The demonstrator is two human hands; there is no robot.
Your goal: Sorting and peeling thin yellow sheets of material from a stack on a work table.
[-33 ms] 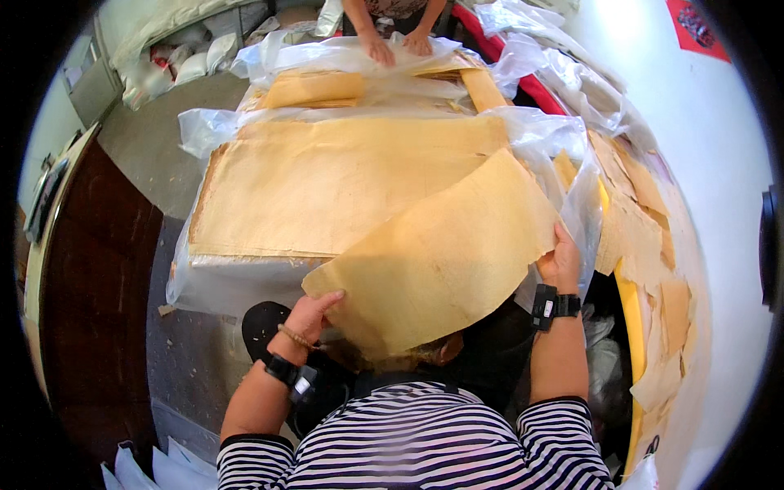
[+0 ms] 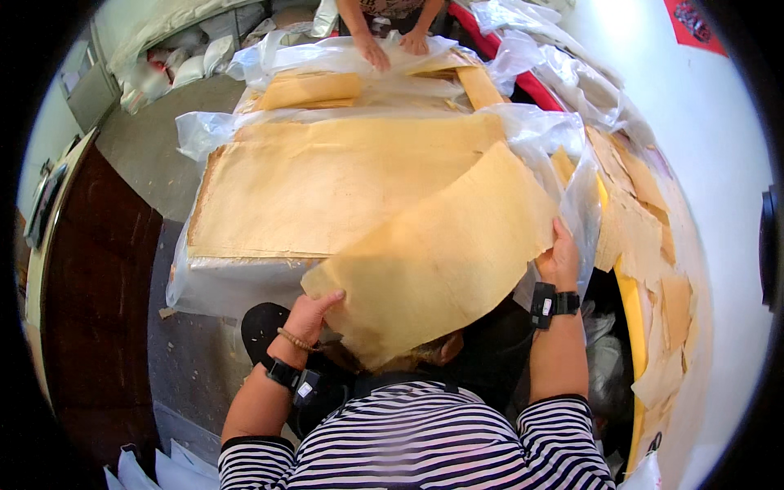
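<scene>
I hold a large tan sheet [image 2: 433, 253] up before me by its lower left and right ends, slightly curved. My left hand [image 2: 317, 312] pinches the left corner between thumb and hidden fingers. My right hand [image 2: 557, 255] is closed on the right edge. Behind the held sheet lies a stack of similar tan sheets [image 2: 327, 175], ragged-edged, on cloudy plastic [image 2: 224, 286] that drapes around its sides.
Beyond, a co-worker's hands [image 2: 371, 53] hover over a second plastic-wrapped stack [image 2: 310, 88]. Torn tan pieces [image 2: 645, 245] pile along the right by a white wall. A dark wooden board [image 2: 94, 278] stands left. White sacks [image 2: 189, 72] sit at the back left.
The held sheet's far edge is a little higher in the picture, and my hands have shifted very slightly upward. The co-worker's hands have moved slightly.
</scene>
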